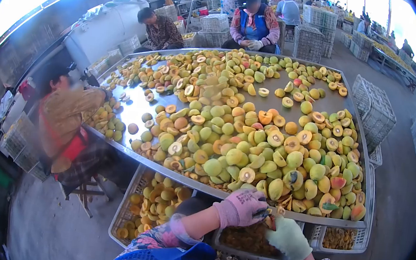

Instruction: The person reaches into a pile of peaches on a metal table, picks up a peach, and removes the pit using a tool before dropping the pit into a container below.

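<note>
My left hand (242,208), in a pink glove with dark fingertips, is closed with its fingers curled at the near edge of the metal table (155,162). Close beside it, my right hand (290,241), in a pale green glove, has its fingers bent inward. Something small and reddish-orange shows between the two hands, too hidden to name. Directly below them sits a crate (250,256) with dark brown pieces in it. Just beyond my fingers lies a heap of green-yellow, apricot-like fruit (236,156), many cut in half, some halves showing pits.
A white crate (126,213) of halved fruit stands below the table on the left. Another crate (315,237) holds brown pits at right. Co-workers sit at the left side (67,124) and far side (255,27). Stacked crates (374,113) stand by the right edge.
</note>
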Tool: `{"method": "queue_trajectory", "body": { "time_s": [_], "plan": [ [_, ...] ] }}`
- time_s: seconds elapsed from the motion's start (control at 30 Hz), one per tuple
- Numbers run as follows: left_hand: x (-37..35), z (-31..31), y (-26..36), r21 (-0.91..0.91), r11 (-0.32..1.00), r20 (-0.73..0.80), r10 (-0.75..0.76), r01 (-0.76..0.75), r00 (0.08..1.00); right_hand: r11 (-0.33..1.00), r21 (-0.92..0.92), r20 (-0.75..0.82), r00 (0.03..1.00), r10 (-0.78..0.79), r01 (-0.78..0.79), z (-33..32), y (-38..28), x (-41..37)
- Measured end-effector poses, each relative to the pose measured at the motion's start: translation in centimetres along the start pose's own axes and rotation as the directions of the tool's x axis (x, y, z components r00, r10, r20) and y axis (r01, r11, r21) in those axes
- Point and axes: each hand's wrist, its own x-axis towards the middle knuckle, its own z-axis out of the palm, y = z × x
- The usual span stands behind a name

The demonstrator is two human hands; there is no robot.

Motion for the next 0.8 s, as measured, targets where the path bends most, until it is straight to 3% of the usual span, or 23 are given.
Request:
{"method": "queue_trajectory", "body": {
  "time_s": [0.03,0.07,0.1,0.17,0.23,0.3,0.33,0.43,0.5,0.57,0.6,0.63,0.73,0.8],
  "plan": [
    [-0.2,-0.4,1.3,0.159,0.987,0.096,0.006,-0.021,0.995,1.000,0.001,-0.007,1.000,-0.012,0.012,0.9,0.3,-0.3],
    [-0.4,-0.5,2.3,0.312,0.948,0.192,-0.006,-0.056,0.981,0.991,-0.133,-0.004,1.000,0.021,-0.021,1.7,0.3,-0.6],
    [-0.6,0.1,3.0,0.329,0.943,0.188,-0.008,-0.055,0.982,0.963,-0.264,-0.010,0.999,0.052,-0.053,2.0,0.0,-0.7],
    [-1.0,1.5,4.3,0.528,0.820,0.352,0.025,-0.220,0.936,0.949,-0.313,-0.013,0.999,0.030,-0.032,1.4,-0.4,-1.3],
    [-0.8,1.1,5.5,0.526,0.804,0.391,0.061,-0.278,0.918,0.924,-0.383,0.042,0.999,0.025,-0.008,1.5,0.3,-2.0],
    [-0.2,0.7,6.7,0.508,0.828,0.550,-0.098,-0.239,0.829,0.916,-0.400,0.049,0.999,0.002,0.018,1.8,0.2,-2.4],
    [0.2,0.5,6.4,0.426,0.899,0.528,-0.158,-0.100,0.834,0.903,-0.429,0.046,0.999,0.013,0.008,2.1,0.0,-2.6],
    [0.8,2.2,4.9,0.493,0.869,0.416,-0.195,-0.040,0.888,0.883,-0.469,0.012,1.000,0.015,-0.008,2.1,0.0,-2.8],
    [0.8,2.9,4.8,0.461,0.886,0.421,-0.160,-0.059,0.893,0.873,-0.487,-0.016,1.000,0.009,-0.016,2.0,0.2,-2.9],
    [0.4,2.7,5.4,0.470,0.859,0.515,-0.079,-0.203,0.854,0.854,-0.520,-0.002,1.000,0.019,-0.017,2.3,0.2,-3.0],
    [0.0,2.8,4.7,0.388,0.914,0.418,-0.056,-0.122,0.907,0.855,-0.519,-0.001,1.000,0.019,-0.016,2.2,0.2,-2.9],
    [0.0,3.0,4.2,0.389,0.913,0.420,-0.057,-0.123,0.906,0.851,-0.526,-0.009,1.000,-0.003,-0.003,2.0,0.1,-2.8],
    [-0.1,3.5,3.9,0.350,0.936,0.490,-0.141,-0.046,0.860,0.844,-0.536,-0.020,0.999,-0.034,0.018,2.4,0.0,-2.7],
    [0.0,2.6,4.1,0.338,0.932,0.481,-0.288,0.129,0.828,0.840,-0.542,-0.040,0.998,-0.050,0.020,2.3,-0.1,-2.4]
  ]
}}
